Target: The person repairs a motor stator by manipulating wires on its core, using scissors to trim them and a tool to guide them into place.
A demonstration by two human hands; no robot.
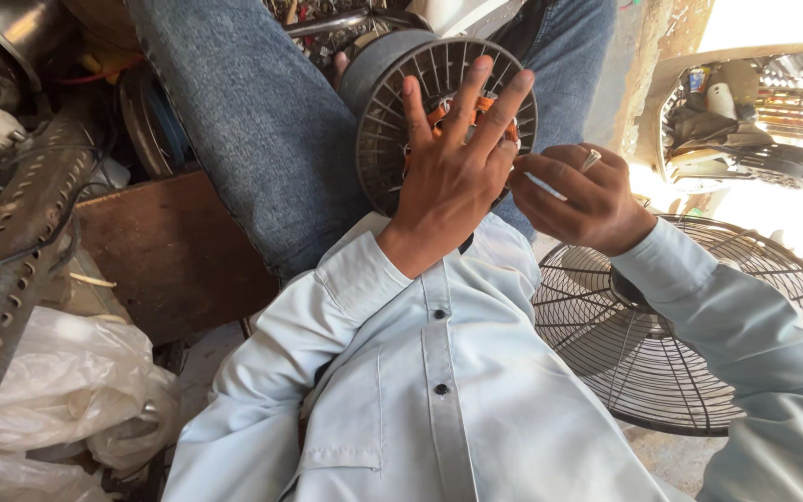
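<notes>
Pressing open left hand (453,177), fingers spread, against fan motor (439,121) resting on lap; pinching thin tool (550,186) in closed right hand (578,200) at motor's right edge, beside fan guard (680,335).

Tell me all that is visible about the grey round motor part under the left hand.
The motor part is a grey drum with thin radial ribs on its face, apparently metal. Orange windings show at its centre. It rests tilted on the person's denim-clad lap. The left hand lies flat on its face, fingers spread; the right hand pinches something small at its right edge.
</notes>
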